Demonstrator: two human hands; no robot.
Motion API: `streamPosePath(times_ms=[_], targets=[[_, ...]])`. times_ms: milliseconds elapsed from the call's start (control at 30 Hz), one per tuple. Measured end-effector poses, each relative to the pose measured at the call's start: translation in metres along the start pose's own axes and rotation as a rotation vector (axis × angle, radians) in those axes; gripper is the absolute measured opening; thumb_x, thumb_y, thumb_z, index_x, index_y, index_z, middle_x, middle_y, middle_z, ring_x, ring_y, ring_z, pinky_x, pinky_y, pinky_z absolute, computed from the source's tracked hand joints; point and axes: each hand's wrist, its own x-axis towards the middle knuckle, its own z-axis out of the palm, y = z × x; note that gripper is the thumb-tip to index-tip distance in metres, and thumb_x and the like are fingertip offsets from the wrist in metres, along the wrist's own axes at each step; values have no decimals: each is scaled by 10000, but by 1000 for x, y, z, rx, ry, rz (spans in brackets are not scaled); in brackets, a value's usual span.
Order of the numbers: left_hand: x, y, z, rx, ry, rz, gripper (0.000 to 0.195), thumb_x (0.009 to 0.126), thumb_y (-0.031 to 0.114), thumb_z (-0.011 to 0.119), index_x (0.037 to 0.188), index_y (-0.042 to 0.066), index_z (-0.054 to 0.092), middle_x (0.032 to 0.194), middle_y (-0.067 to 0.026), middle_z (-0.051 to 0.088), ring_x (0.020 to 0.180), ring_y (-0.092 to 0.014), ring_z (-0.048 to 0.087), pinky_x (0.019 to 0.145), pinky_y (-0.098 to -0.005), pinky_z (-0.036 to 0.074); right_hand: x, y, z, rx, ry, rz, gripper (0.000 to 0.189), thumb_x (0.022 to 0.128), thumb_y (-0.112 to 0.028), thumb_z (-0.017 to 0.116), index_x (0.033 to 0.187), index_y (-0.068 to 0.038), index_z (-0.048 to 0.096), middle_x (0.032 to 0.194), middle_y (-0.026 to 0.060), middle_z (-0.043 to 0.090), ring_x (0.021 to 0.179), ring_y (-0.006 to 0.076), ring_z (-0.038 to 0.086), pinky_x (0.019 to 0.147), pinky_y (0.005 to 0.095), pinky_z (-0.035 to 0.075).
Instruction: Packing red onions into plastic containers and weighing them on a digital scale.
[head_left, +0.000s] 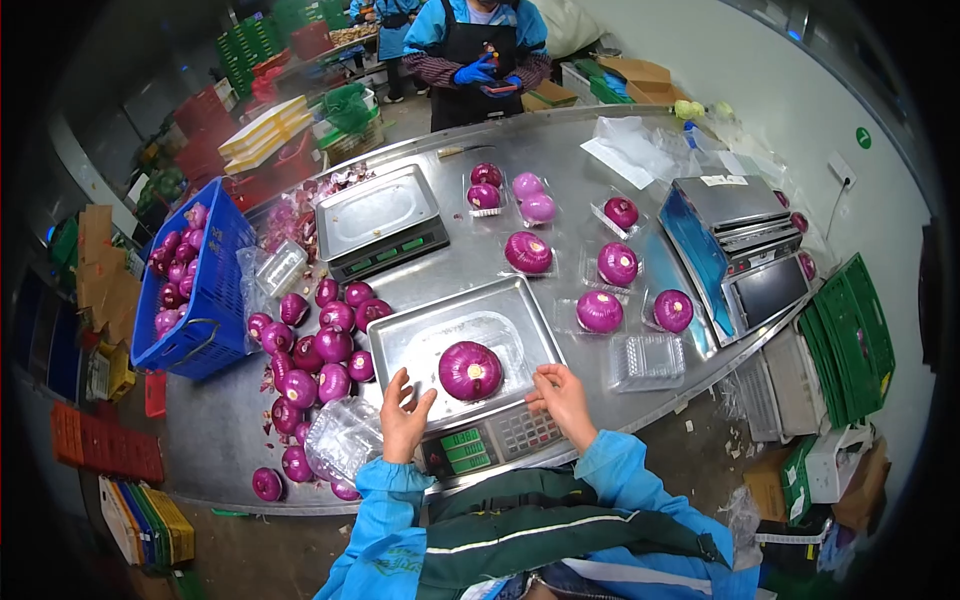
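A large red onion (470, 371) rests on the steel pan of a digital scale (525, 304) right before me. To its left my left hand (403, 416) hovers at the pan's near corner, fingers spread and nothing in them. My right hand (559, 397) is over the pan's right edge, thumb and fingertips close together; whether something thin is between them I cannot tell. Beside my left forearm lie clear plastic clamshells (343, 439). Loose red onions (332, 343) cover the table left of the scale. The scale's lit display (465, 450) faces me.
Packed onions (600, 311) and stacked clear trays (649, 362) stand to the right, near a tray-wrapping machine (739, 225). A second scale (379, 214) and a blue onion crate (199, 300) are at left. A knife (457, 151) lies at the far edge. Across the table stands a gloved co-worker (480, 60).
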Motion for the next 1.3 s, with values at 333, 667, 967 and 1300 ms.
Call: streamPosePath(times_ms=[333, 667, 967, 1300], targets=[[5, 1, 34, -404, -160, -123, 610, 874, 166, 685, 1370, -40, 395, 1317, -167, 491, 1182, -199, 491, 951, -308, 433, 16, -9, 19, -237, -99, -79, 341, 937, -85, 526, 1229, 92, 521, 969, 187, 649, 644, 182, 673, 510, 259, 533], [-11, 31, 67, -893, -489, -268, 642, 895, 245, 648, 1424, 157, 295, 1249, -94, 545, 1045, -172, 581, 792, -323, 505, -45, -18, -25, -22, 55, -176, 355, 925, -17, 458, 1271, 44, 508, 1115, 136, 627, 643, 142, 638, 518, 254, 516], [-74, 91, 170, -836, -821, -484, 601, 860, 243, 664, 1361, 64, 385, 1243, -113, 544, 1120, -242, 576, 961, -389, 495, -111, -38, -145, -14, 222, -240, 344, 940, -18, 477, 1280, 23, 506, 1031, 97, 644, 626, 122, 618, 527, 242, 511], [-148, 115, 340, -1060, -992, -718, 527, 845, 355, 632, 1268, 68, 504, 1266, -143, 558, 1164, -332, 549, 971, -539, 457, -185, -64, -315, 244, 396, -355, 361, 1021, -235, 388, 1266, 3, 507, 1209, 139, 560, 716, 129, 621, 606, 255, 516]])
